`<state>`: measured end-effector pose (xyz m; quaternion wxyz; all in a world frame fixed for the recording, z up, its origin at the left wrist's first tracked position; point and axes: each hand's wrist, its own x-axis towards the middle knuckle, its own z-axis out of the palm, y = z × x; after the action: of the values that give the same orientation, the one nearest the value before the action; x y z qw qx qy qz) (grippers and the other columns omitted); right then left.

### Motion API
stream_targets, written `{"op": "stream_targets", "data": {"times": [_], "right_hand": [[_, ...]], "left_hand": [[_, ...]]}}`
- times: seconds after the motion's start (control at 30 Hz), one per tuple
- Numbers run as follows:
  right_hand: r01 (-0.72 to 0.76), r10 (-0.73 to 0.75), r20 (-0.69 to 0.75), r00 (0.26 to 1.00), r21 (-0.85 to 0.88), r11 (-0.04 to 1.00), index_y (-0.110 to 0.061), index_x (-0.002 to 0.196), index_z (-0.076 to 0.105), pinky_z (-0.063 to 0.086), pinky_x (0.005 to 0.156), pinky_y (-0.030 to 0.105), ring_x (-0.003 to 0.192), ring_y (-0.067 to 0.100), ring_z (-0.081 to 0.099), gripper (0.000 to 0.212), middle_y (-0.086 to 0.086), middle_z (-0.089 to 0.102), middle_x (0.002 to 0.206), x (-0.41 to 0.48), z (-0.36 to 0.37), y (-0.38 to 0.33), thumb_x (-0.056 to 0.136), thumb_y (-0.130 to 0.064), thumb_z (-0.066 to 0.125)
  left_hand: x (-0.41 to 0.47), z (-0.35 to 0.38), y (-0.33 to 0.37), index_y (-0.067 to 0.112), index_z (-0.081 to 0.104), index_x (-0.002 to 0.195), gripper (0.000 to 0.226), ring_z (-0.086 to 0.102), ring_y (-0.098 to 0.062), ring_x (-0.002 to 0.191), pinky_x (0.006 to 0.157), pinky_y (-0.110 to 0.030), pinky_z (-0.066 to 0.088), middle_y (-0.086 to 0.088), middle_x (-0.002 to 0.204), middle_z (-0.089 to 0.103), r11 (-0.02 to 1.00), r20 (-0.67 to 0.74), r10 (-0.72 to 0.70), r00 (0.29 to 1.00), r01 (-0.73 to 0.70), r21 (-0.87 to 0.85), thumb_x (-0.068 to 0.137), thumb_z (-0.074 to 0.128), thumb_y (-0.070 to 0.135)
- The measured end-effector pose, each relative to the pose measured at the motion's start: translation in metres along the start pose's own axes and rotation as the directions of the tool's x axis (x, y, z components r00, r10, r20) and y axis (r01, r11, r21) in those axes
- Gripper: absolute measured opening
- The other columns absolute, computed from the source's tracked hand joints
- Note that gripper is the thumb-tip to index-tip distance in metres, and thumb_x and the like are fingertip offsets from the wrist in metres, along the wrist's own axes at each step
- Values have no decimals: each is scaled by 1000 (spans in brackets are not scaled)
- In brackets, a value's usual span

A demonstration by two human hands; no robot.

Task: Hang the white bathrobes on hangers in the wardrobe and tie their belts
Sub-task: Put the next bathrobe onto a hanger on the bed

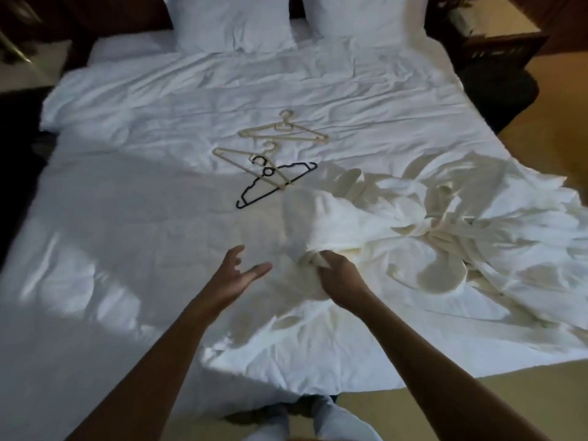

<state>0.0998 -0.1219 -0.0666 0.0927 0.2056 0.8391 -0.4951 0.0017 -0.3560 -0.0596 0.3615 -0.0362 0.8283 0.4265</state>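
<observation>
White bathrobes (413, 224) lie crumpled in a heap on the right half of the bed. My right hand (337, 278) is shut on a bunched fold of the nearest bathrobe at the heap's left edge. My left hand (241, 272) hovers just left of it, fingers spread, holding nothing. Three hangers lie in the middle of the bed beyond my hands: a beige hanger (283, 130) farthest, a second beige hanger (251, 165) crossing over a black hanger (276, 184). No wardrobe is in view.
The white bed (127, 218) fills most of the view, with two pillows (235, 23) at its head. A dark nightstand (496, 30) stands at the far right. Tan floor (477, 396) shows at the right and by the bed's foot.
</observation>
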Motion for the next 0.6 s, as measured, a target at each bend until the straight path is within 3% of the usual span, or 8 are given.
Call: {"op": "stream_targets", "data": {"times": [0.07,0.17,0.23,0.33,0.4,0.47,0.53,0.6], "right_hand": [[140,-130,106,986,-94,986,-11,108,73,47,81,18,94,13,64,31,2,71,106,-16,6,-5,84,-1,56],[262,-228,238,944,-121,958,-12,107,71,47,81,23,95,14,64,28,1,70,109,-27,6,9,85,0,58],[205,-165,354,920,-79,976,-23,119,68,50,83,22,96,6,63,30,-9,68,117,-27,-8,24,90,-16,67],[5,20,475,880,-53,999,-32,130,66,54,95,24,98,2,68,42,-13,68,123,-22,-41,50,90,-28,76],[-80,98,285,954,-74,994,-24,123,67,55,97,35,95,7,69,39,-6,70,119,-11,-59,71,87,-14,76],[-103,118,48,992,-236,966,-22,137,51,49,102,39,111,20,61,66,4,58,134,5,-66,87,79,-19,82],[-82,88,-6,996,-419,904,-25,154,23,39,112,48,136,33,40,108,11,31,156,22,-62,95,70,-33,90],[-27,24,-13,1000,-550,834,-29,159,11,29,115,57,148,33,20,120,11,12,165,40,-54,96,68,-40,88]], "left_hand": [[1,33,33,32,39,146,93,61,-18,119,93,-33,48,3,136,59,962,89,1,996,23,-271,71,80,69],[14,67,57,27,68,113,49,73,-15,96,87,-38,60,4,106,77,964,-58,94,994,-105,-243,71,85,44],[17,74,61,24,75,102,39,74,-20,92,84,-42,61,4,95,78,985,-159,87,983,-109,-135,67,75,42],[11,79,60,25,75,91,8,74,-25,94,79,-35,58,2,91,78,966,-172,73,982,-113,-233,82,75,24],[4,79,54,24,76,97,13,74,-26,100,84,-37,58,1,97,79,926,-136,56,989,-103,-365,90,74,13],[-6,77,51,14,74,114,20,71,-29,108,91,-41,57,-7,110,77,857,-77,73,994,-102,-505,94,69,11],[-17,77,51,5,69,122,26,71,-31,106,88,-40,58,-14,114,75,796,-4,107,994,-88,-599,98,64,13],[-31,76,56,1,69,119,27,72,-25,94,77,-32,57,-13,104,76,802,42,172,984,-115,-585,98,62,17]]}}
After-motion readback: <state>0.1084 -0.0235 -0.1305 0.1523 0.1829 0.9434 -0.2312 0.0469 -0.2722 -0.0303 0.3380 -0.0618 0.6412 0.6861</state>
